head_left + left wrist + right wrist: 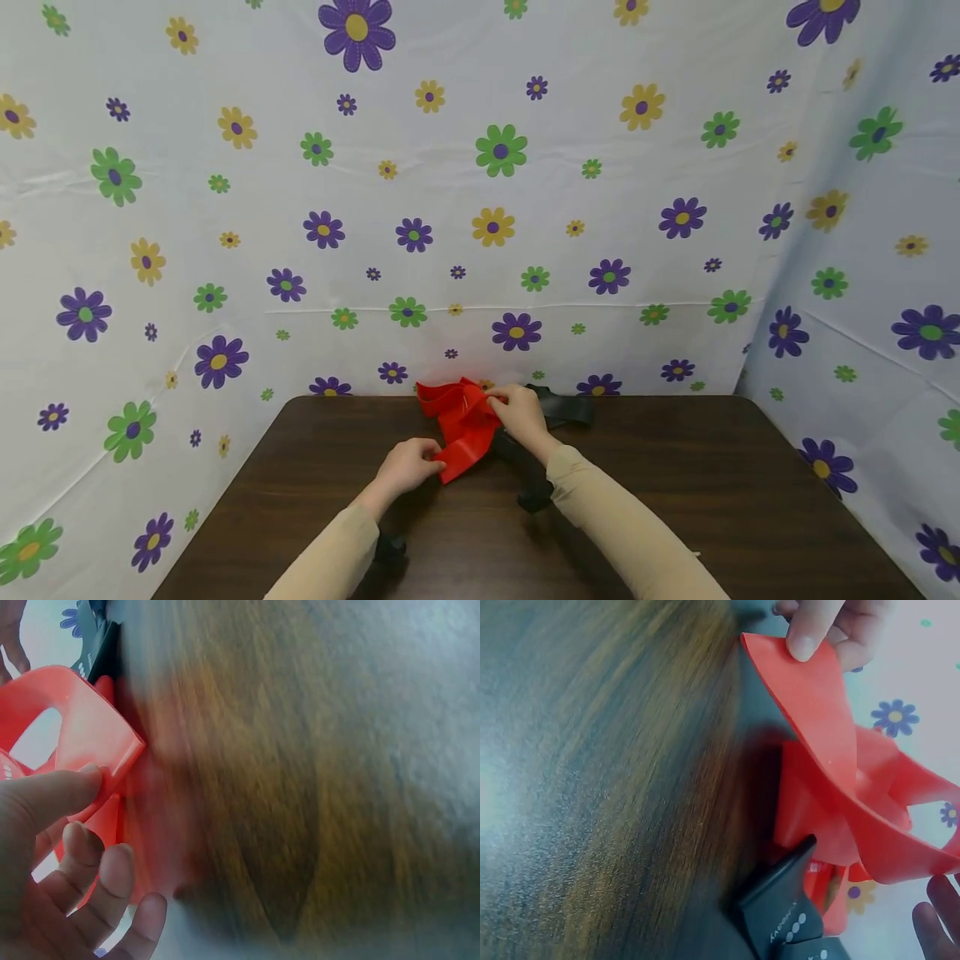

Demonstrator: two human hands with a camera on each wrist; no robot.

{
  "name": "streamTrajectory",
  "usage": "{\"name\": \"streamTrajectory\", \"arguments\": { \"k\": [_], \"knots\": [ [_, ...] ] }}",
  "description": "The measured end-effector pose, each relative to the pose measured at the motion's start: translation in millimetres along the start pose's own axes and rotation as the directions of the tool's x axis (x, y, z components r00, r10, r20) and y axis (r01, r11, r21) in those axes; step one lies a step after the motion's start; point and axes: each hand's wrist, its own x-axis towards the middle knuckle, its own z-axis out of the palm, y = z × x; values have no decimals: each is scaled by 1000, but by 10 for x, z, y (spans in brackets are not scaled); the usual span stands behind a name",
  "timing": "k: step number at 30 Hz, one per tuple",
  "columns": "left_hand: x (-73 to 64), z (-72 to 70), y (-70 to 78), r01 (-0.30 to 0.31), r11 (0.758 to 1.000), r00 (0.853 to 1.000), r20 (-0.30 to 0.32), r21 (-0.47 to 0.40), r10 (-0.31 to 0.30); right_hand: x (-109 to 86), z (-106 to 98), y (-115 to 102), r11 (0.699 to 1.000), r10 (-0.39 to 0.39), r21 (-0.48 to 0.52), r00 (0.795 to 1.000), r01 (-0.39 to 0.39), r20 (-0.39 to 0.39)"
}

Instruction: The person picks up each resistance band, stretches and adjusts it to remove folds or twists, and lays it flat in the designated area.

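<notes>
A red elastic band lies loosely bunched and looped at the back middle of the table. My left hand pinches its near, flat end between thumb and fingers; in the left wrist view the thumb presses on the folded red band. My right hand grips another part of it, higher and further back. In the right wrist view only some fingertips of that hand show at the band's edge. A black band with white print lies just behind and right of the right hand, partly hidden by it.
The dark wooden table ends at a white, flower-patterned cloth at the back. The same cloth hangs along the sides. Dark devices are on both wrists, beneath the forearms.
</notes>
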Motion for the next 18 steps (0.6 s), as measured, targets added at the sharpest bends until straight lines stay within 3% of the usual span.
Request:
{"name": "streamTrajectory", "arguments": {
  "k": [6,10,13,18],
  "knots": [
    [-38,-24,-46,47,996,999,-16,-70,-49,-61,-45,-34,993,-3,118,1000,5,-18],
    [-66,-23,-84,71,991,997,-33,-110,-75,-125,-59,-62,973,14,230,1000,-15,9],
    [-93,-38,-90,81,988,995,-41,-130,-87,-180,-67,-70,947,34,319,998,-46,45],
    [-101,-65,-109,111,978,993,-31,-175,-118,-293,-109,-35,872,100,466,986,-151,134]
  ]
}}
